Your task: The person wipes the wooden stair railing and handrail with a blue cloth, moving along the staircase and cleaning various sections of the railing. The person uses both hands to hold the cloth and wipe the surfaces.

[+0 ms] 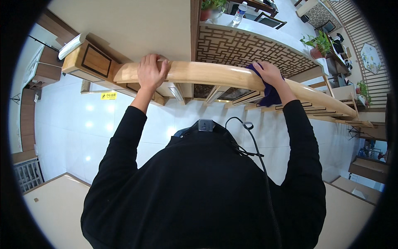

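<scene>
At the left, a squared wooden post (pixel 86 63) with a dark-outlined panel carries the end of the handrail (pixel 207 72), and a white object (pixel 71 46) lies on top of the post. The handrail is pale, smooth, rounded wood with a soft gloss; it runs across in front of the person and curves away to the right. The left hand (pixel 151 74) rests over it near the post, fingers laid across the top and holding nothing else. Farther right, the right hand (pixel 271 75) presses a dark purple cloth (pixel 270 98) onto the rail, fingers curled over; the cloth is bunched, one fold hanging down the near side.

Beyond the rail, a reddish pot (pixel 205 15) holds a green plant (pixel 214 5). Next comes a capped clear bottle (pixel 239 13) with a coloured label, its contents probably clear liquid. Farther right, a terracotta-coloured pot (pixel 316 52) holds a leafy plant (pixel 316 40).
</scene>
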Tool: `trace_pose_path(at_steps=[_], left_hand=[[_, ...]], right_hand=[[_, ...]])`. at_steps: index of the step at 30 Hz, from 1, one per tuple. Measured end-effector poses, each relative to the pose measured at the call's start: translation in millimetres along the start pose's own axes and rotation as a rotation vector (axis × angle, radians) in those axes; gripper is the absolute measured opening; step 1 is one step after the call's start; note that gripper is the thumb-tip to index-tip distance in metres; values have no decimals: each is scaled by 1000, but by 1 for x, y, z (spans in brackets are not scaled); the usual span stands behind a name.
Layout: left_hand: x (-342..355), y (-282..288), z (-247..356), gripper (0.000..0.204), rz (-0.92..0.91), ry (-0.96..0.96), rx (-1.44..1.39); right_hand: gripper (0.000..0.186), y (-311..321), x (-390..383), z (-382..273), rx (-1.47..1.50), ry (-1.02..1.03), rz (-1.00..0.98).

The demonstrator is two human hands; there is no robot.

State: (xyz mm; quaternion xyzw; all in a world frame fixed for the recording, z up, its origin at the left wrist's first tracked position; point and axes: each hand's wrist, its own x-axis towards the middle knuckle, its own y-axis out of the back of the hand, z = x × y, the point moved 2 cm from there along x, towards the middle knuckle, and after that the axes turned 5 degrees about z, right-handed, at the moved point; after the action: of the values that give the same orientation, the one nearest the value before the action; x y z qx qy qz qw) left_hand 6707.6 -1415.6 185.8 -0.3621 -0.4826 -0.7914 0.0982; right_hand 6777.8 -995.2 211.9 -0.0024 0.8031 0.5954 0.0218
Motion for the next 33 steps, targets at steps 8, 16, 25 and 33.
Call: trace_pose_path(at_steps=[8,16,25,33], left_hand=[[-5,-3,-2,28,-50,8,-12],[3,3,1,29,-38,-11,-77],[4,8,6,26,-49,-28,-59],[2,9,11,22,-59,-21,-12]], right_hand=[[51,-52,35,-145,36,149,83],[43,-13,5,-72,120,45,178],[57,222,82,-245,1396,766,701],[52,65,96,-253,1196,669,906]])
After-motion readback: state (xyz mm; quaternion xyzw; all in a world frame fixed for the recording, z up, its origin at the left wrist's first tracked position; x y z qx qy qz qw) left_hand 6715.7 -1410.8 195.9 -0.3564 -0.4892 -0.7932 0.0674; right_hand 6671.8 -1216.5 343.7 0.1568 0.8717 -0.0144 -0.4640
